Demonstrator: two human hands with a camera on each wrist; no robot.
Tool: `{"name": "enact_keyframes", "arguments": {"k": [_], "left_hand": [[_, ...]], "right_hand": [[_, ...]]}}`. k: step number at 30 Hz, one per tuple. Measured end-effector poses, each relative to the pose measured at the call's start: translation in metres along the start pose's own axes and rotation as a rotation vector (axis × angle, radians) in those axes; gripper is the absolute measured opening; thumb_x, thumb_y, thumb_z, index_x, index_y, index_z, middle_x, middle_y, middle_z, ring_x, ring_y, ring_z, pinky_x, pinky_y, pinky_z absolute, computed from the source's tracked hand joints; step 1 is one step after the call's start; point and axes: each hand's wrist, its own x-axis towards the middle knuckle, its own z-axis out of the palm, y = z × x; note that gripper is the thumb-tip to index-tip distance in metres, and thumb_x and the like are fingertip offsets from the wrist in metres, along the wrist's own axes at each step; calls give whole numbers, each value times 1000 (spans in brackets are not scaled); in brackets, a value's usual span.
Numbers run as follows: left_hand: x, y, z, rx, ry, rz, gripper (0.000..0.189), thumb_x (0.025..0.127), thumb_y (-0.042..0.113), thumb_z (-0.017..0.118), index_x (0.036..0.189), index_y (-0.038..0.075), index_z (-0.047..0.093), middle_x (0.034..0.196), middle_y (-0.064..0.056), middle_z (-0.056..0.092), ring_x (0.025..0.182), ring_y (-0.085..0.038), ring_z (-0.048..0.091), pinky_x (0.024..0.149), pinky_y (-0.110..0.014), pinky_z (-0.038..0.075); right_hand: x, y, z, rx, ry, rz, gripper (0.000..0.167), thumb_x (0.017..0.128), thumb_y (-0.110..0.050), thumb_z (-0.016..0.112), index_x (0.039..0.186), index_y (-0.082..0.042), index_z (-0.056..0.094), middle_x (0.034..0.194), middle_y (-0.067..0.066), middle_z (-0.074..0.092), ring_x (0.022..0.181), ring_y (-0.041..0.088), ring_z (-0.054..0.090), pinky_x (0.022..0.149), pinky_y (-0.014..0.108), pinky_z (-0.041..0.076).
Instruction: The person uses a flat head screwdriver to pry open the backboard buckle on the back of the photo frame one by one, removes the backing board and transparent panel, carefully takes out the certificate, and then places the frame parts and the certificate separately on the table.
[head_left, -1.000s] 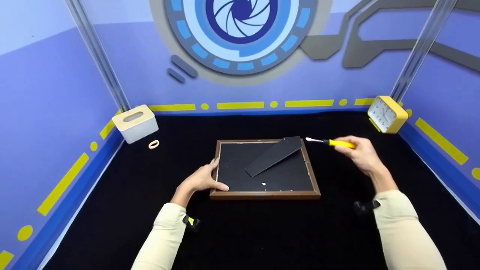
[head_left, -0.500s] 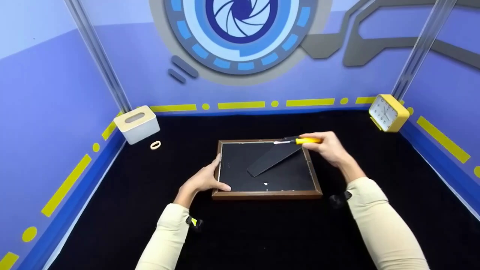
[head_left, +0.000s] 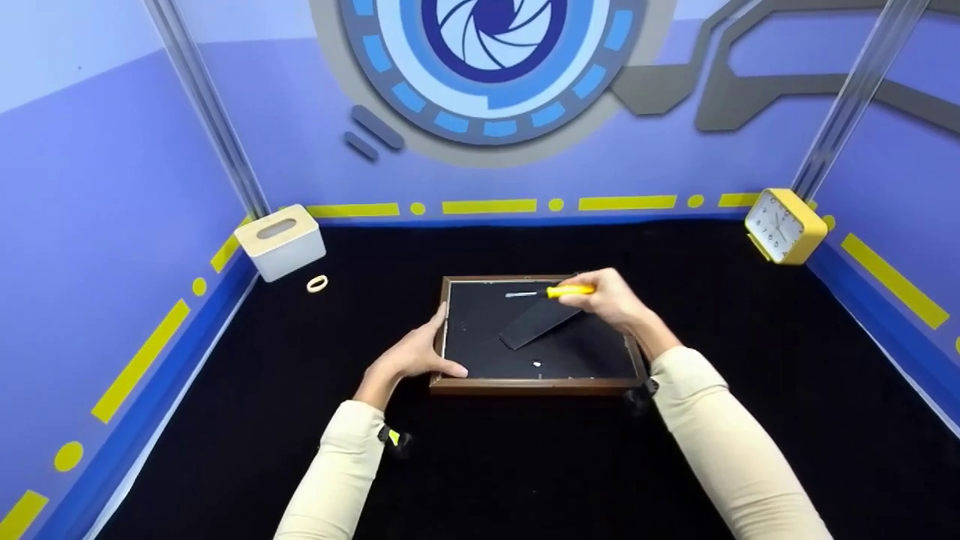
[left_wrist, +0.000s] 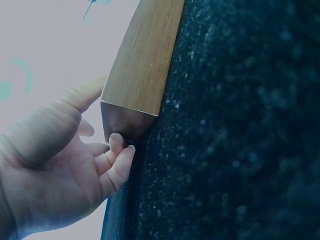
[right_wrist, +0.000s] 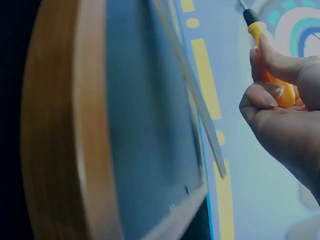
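A brown wooden picture frame (head_left: 510, 386) lies face down, showing its black backing board (head_left: 480, 322) with a slanted stand leg (head_left: 536, 324). My left hand (head_left: 411, 355) holds the frame's near left corner, thumb over the top edge and fingers at the side; in the left wrist view curled fingers (left_wrist: 120, 165) meet the corner. My right hand (head_left: 613, 301) grips a yellow-handled screwdriver (head_left: 566, 291) above the far part of the board, its shaft pointing left. The tip appears apart from the frame. That hand and forearm hide the stand leg's upper end and part of the frame's right side.
A tissue box (head_left: 283, 244) with a wooden lid stands at the back left, with a small pale ring (head_left: 317, 277) near it. A yellow alarm clock (head_left: 784, 226) is at the back right. Walls enclose the black-covered table (head_left: 517, 465).
My right hand has moved left with the screwdriver, from beyond the frame's right side to above the backing board. My left hand keeps its place on the frame.
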Motion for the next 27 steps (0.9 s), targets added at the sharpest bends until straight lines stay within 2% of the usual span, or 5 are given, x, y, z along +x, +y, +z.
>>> {"name": "enact_keyframes", "arguments": {"k": [4,9,17,22,27], "left_hand": [[2,1,-1,3,12,-25,138,63,38,96,161,7,4,155,-26,33,141,-33,37,116,-43,29],[3,0,-2,0,26,-33,139,63,37,97,161,4,4,154,-28,34,140,-33,38,116,-42,29],[4,-9,-11,-54,54,11,123,76,36,89,158,-4,6,159,-25,25,144,-32,30,117,-42,25],[4,-10,-7,-104,66,-13,120,74,30,91,155,-9,13,158,-27,26,145,-34,27,118,-44,23],[6,-8,-2,-124,28,-24,118,73,31,91,153,-12,16,156,-29,27,145,-34,28,118,-44,25]], "right_hand": [[11,-5,19,-23,-23,-9,27,85,-2,78,107,11,72,90,8,69,73,10,56,65,18,48],[25,-15,46,-100,-23,-48,20,83,1,78,100,9,74,90,12,72,76,14,59,71,22,50],[46,-20,83,-150,-6,-26,16,79,3,79,94,8,75,84,9,69,73,16,57,70,25,48],[50,-17,103,-195,-8,-8,15,78,0,80,92,5,75,80,7,70,72,16,58,73,29,51],[48,-14,113,-203,17,15,12,78,1,80,88,3,75,77,5,68,71,16,58,72,30,52]]}}
